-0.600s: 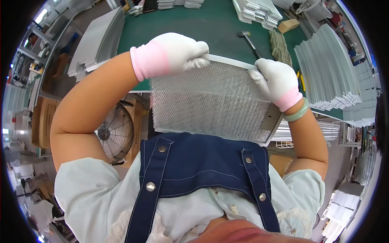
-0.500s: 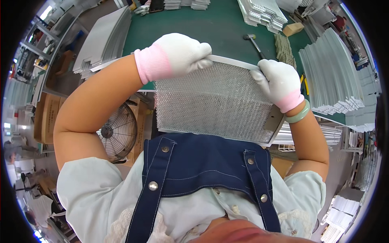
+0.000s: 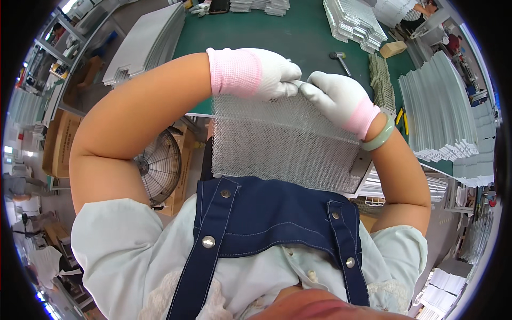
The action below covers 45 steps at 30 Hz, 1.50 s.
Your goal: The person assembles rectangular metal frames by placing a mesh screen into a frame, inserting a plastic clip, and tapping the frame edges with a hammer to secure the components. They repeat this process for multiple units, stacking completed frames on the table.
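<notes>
- Where the clock face is centred on the mesh panel (image 3: pixel 282 141), a cardboard box (image 3: pixel 66 141) is seen at nine o'clock, far out.
- At ten o'clock, a stack of pale sheets (image 3: pixel 146 42) is seen.
- Nearer, at nine o'clock, a round black fan (image 3: pixel 158 168) is partly covered by the left arm.
- At twelve o'clock, the panel's far edge is pinched by the white-gloved left hand (image 3: pixel 274 74), its fingers curled in.
- The panel itself is held flat side up between the navy bib (image 3: pixel 277 210) at six o'clock and the green table (image 3: pixel 240 37) at twelve.
- Between one and two o'clock, the same edge is gripped by the gloved right hand (image 3: pixel 333 98); the fingertips of both hands are brought close together, their exact contact partly hidden.
- At one o'clock, a hammer (image 3: pixel 342 63) is laid on the table.
- Near three o'clock, yellow-handled pliers (image 3: pixel 402 121) are seen, then a stack of white panels (image 3: pixel 437 109).
</notes>
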### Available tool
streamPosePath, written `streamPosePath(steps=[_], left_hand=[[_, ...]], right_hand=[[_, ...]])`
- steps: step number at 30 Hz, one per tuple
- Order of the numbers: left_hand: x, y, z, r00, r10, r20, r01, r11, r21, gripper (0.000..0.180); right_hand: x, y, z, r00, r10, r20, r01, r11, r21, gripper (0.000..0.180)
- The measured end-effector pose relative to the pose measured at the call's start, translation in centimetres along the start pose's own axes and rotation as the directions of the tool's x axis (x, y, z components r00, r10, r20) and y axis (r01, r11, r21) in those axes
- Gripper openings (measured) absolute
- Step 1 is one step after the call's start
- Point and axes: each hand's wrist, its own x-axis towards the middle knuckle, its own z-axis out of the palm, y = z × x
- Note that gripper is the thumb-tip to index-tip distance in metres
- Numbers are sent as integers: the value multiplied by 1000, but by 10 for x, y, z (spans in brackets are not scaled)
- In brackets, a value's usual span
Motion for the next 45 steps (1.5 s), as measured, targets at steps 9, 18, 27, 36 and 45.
streamPosePath(steps=[9,18,27,36,45], left_hand=[[-21,-37,13,982,78,-173,-46,982,181,15],[-10,-41,-25,930,-116,349,241,908,-342,37],[-36,-56,-15,950,-240,198,269,954,-131,30],[-41,-70,-1,947,-202,248,266,928,-259,44],[-92,-17,35,813,-386,-435,435,900,14,41]], right_hand=[[5,-5,12,990,-36,-135,15,987,-157,35],[26,13,6,930,155,334,-298,849,437,40],[17,8,23,999,45,-17,-45,999,4,36],[38,24,32,912,125,391,-326,798,506,30],[-27,78,41,898,430,94,-431,813,391,38]])
